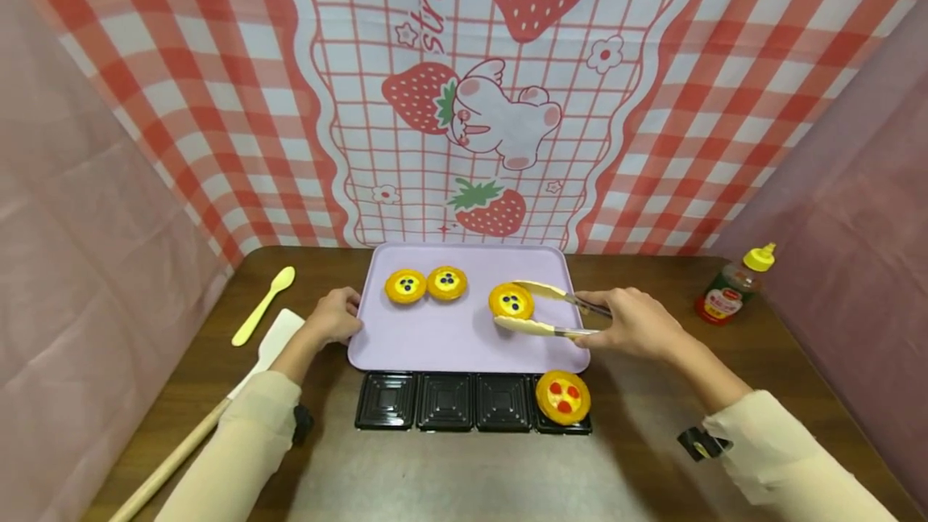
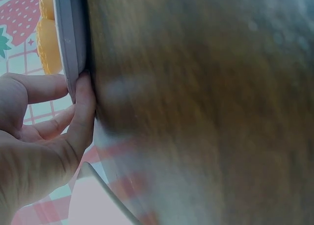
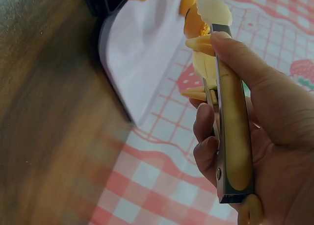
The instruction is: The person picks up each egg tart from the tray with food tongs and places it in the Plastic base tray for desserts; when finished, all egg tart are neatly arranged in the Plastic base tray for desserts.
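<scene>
My right hand [image 1: 638, 322] grips a pair of tongs [image 3: 234, 127] with metal arms and cream tips. Between those tips, at the right part of the lilac tray [image 1: 442, 345], is an egg tart [image 1: 511, 302] topped with blueberries; whether it touches the tray I cannot tell. Two more blueberry tarts [image 1: 446, 283] lie side by side at the tray's left. My left hand [image 1: 336, 316] pinches the tray's left rim between thumb and fingers, as the left wrist view shows. In front of the tray stands a black compartment box [image 1: 445, 403], whose rightmost compartment holds a tart with red toppings [image 1: 563, 397].
A yellow spoon [image 1: 264, 306] and a white spatula [image 1: 279, 337] with a wooden handle lie on the left of the wooden table [image 1: 652, 409]. At the back right stands a sauce bottle [image 1: 732, 288] with a yellow cap. A checkered strawberry cloth [image 1: 638, 103] hangs behind the tray.
</scene>
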